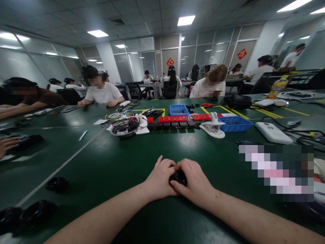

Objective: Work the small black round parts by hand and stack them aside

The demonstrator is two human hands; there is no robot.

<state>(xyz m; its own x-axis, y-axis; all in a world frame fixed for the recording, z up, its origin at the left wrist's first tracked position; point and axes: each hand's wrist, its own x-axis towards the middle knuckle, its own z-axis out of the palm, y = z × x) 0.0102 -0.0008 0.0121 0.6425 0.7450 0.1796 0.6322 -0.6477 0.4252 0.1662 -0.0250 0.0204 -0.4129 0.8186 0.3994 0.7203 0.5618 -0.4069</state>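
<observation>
In the head view, my left hand [162, 178] and my right hand [195, 181] meet over the green table. Between them is a glossy black round object [179, 177], low at the tabletop. Fingers of both hands curl around it from either side, and my right thumb lies across its near side. Much of the object is covered by my hands, so its exact kind does not show. Another dark, shiny round piece [57, 184] lies to the left, and two larger black ring-shaped pieces [38, 212] sit near the lower left corner.
Ahead stand a metal bowl [123, 135] of cables, red power strips [172, 119], a white clamp stand [213, 130] and a blue bin [236, 129]. A small wrench [82, 136] lies left, a white power bank [274, 133] right. Co-workers sit across and at left.
</observation>
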